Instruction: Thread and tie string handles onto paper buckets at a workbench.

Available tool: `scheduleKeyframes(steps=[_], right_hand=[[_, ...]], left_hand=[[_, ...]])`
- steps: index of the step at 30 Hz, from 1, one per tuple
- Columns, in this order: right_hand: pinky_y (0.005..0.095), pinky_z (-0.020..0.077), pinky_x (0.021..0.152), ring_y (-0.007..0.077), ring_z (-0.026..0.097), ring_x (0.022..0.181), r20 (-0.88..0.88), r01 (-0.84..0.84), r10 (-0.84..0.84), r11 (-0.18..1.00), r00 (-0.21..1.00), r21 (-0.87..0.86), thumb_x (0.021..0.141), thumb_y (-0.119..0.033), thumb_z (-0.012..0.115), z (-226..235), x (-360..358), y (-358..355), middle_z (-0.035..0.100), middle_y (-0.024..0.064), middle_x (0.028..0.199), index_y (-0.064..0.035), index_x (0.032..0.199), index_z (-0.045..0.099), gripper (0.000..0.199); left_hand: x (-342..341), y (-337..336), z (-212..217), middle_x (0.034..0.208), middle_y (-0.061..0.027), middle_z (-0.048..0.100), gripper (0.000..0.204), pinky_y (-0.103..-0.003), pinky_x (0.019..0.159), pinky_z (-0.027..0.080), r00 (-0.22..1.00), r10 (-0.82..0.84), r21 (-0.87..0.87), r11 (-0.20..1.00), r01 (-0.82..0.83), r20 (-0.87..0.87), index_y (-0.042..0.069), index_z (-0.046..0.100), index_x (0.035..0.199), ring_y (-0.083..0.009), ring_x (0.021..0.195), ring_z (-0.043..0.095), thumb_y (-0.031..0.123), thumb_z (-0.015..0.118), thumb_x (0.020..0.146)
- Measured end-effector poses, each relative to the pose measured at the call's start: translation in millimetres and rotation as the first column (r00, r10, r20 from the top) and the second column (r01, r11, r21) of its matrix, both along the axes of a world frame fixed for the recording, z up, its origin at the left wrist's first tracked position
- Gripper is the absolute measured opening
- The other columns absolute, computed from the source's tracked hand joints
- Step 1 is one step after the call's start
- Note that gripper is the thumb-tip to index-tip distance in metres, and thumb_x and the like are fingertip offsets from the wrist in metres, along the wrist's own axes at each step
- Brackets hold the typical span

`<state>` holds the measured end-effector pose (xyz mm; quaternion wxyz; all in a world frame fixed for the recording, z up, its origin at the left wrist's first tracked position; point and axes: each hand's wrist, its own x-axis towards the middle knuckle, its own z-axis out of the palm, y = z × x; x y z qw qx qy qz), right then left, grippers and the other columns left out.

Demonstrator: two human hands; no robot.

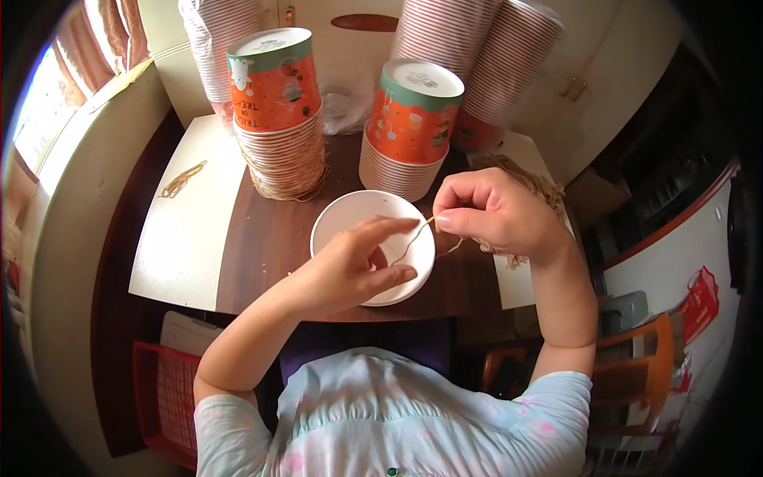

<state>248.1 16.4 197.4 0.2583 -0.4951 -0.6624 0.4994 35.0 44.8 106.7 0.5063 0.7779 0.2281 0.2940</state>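
Note:
A white paper bucket (334, 219) stands on the brown tabletop in front of me, its open mouth facing up. Over its near left part is my left hand (350, 258), thumb and index finger spread apart; its other fingers are partly hidden. My right hand (509, 211), at the bucket's right side, pinches a thin tan string (411, 241) between thumb and fingers. From that pinch the string slants down across the bucket mouth toward the gap between my left thumb and index finger. A loose end hangs below the right hand.
Upside-down stacks of orange and green paper buckets stand behind, the left stack (274, 87) ringed with strings, the right stack (417, 119) nearer centre. Taller stacks (445, 32) rise behind. A string bundle (536, 181) lies beyond my right hand; loose strings (184, 180) lie at left.

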Motion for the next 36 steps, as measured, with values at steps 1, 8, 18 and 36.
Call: scheduleKeyframes(steps=[1,8,18,36], right_hand=[[0.0185,0.0361,0.051,0.0014,0.044,0.059,-0.036,0.019,-0.018,1.0,0.999,0.017,0.086,-0.009,0.059,0,1,0,0.054,-0.0046,0.068,-0.0021,0.08,0.059,0.009],[0.0197,0.0393,0.059,0.0021,0.047,0.065,-0.033,0.034,-0.032,0.998,0.999,0.057,0.086,-0.009,0.059,-18,23,10,0.056,-0.0043,0.069,-0.0015,0.08,0.059,0.01],[0.036,0.0434,0.097,0.0227,0.054,0.114,-0.228,-0.262,0.317,0.935,0.921,0.239,0.075,0.001,0.063,-74,-14,12,0.04,0.0138,0.136,-0.0032,0.145,0.022,0.082],[0.0219,0.046,0.068,0.0062,0.054,0.073,-0.054,0.279,-0.276,0.902,0.96,0.329,0.085,-0.005,0.065,-89,-6,14,0.058,0.001,0.082,0.0008,0.086,0.065,0.006]], left_hand=[[1,2,5,0.082,-0.011,0.062,0.033,-0.029,0.065,0.048,0.99,-0.042,-0.111,0.993,0.028,-0.134,0.0,0.059,0.115,-0.0143,0.067,0.056,0.019,0.063,0.089],[-18,3,-2,0.065,-0.001,0.058,0.032,-0.026,0.058,0.044,0.984,-0.074,-0.297,0.955,0.022,-0.165,-0.003,0.066,0.086,-0.0087,0.062,0.053,0.026,0.056,0.096],[-13,22,19,0.061,0.0009,0.056,0.038,-0.022,0.049,0.04,0.964,-0.171,-0.432,0.899,0.068,-0.204,0.001,0.068,0.08,-0.0054,0.054,0.05,0.032,0.055,0.096],[-3,92,-18,0.09,-0.0121,0.06,0.037,-0.034,0.071,0.051,0.933,0.34,0.578,0.787,-0.215,-0.116,-0.001,0.063,0.108,-0.0227,0.08,0.061,0.015,0.071,0.075]])
